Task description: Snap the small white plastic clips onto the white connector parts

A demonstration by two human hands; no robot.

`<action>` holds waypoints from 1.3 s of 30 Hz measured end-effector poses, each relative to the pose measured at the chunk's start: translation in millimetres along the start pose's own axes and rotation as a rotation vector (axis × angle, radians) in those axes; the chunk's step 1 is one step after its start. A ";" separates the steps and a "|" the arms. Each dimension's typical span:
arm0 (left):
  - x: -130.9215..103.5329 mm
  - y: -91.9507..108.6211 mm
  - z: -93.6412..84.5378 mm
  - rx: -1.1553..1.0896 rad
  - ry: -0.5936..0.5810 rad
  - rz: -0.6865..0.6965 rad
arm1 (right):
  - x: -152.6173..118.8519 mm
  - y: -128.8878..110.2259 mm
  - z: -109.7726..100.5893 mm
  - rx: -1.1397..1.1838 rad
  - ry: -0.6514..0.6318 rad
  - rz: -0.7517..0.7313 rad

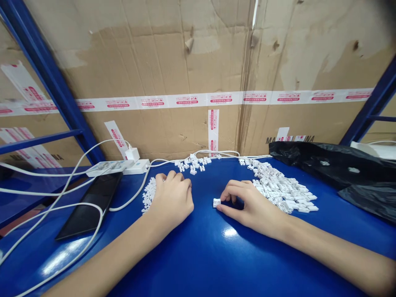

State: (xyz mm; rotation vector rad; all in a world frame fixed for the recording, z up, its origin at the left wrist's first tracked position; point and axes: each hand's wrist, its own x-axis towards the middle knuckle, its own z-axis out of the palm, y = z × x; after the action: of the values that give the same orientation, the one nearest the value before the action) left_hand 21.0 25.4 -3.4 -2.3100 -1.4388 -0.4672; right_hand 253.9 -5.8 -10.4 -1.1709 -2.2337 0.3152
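Between thumb and fingertips, my right hand (244, 202) pinches a small white plastic connector (217, 202) just over the blue tabletop. My left hand (173, 194) reaches into a heap of tiny white plastic pieces (149, 197), its fingers curled down. The fingertips are hidden behind the back of that hand, so what they grip cannot be seen. A large pile of white connectors (278, 185) lies behind and to the right of my right hand. Farther back, a small scattered group of white connectors (193, 163) sits between both hands.
A black phone or tablet (93, 206) lies at the left, with white cables (100, 212) looping across it. Behind it is a white power strip (117, 167) with a charger (132, 154) plugged in. A black plastic bag (334, 165) lies at the right. Taped cardboard (167, 66) walls the back.
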 end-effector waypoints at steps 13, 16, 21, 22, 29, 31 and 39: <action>-2.4 9.8 -12.2 -0.068 0.030 0.085 | -0.2 0.4 0.8 0.010 0.005 -0.011; -2.3 15.7 -17.0 -0.206 0.108 0.117 | -0.1 1.3 1.2 0.001 0.008 -0.023; -3.3 17.7 -15.7 -0.384 0.135 0.154 | 0.0 0.5 0.3 -0.003 0.005 -0.030; -3.4 17.5 -14.9 -0.399 0.129 0.154 | 0.1 0.3 0.1 -0.002 0.003 -0.028; -3.7 19.9 -15.1 -0.501 0.165 0.194 | 0.6 1.4 0.8 -0.003 0.012 -0.050; -3.7 20.2 -15.1 -0.540 0.169 0.227 | 0.3 1.9 1.1 -0.006 0.017 -0.053; -4.5 20.8 -12.7 -0.675 0.154 0.292 | -0.3 1.7 1.5 0.011 0.002 -0.047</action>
State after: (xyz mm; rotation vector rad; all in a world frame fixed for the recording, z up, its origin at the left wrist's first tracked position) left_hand 37.0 7.3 2.6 -2.8465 -0.9300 -1.1480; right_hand 254.2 -5.0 -12.5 -1.1112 -2.2510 0.3063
